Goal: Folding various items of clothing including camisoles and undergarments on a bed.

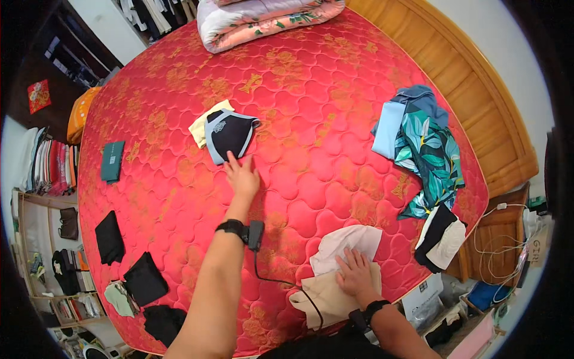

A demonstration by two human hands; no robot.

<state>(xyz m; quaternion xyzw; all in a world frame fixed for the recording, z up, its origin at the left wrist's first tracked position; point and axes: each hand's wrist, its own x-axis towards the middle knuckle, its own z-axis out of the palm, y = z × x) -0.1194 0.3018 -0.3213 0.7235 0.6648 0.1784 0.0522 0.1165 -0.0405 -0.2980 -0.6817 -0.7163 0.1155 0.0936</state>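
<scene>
My left hand point(242, 176) reaches over the red quilted mattress point(287, 188), its fingertips at the lower edge of black underpants with light-blue trim point(228, 137). These lie partly over a folded pale-yellow cloth point(197, 128). My right hand point(356, 273) rests, fingers spread, on a pale pinkish garment point(370, 240) and a cream garment point(323, 298) that lie together at the near edge. Neither hand has its fingers closed around anything. Each wrist wears a black strap, and a black cable runs from the device on the left one.
Blue and leaf-patterned clothes point(430, 152) lie at right, above a black and white pile point(441, 238). Dark folded garments point(145, 278) and a green one point(112, 161) line the left side. A rolled floral quilt point(269, 22) sits at the far edge; a wooden headboard point(466, 89) stands right.
</scene>
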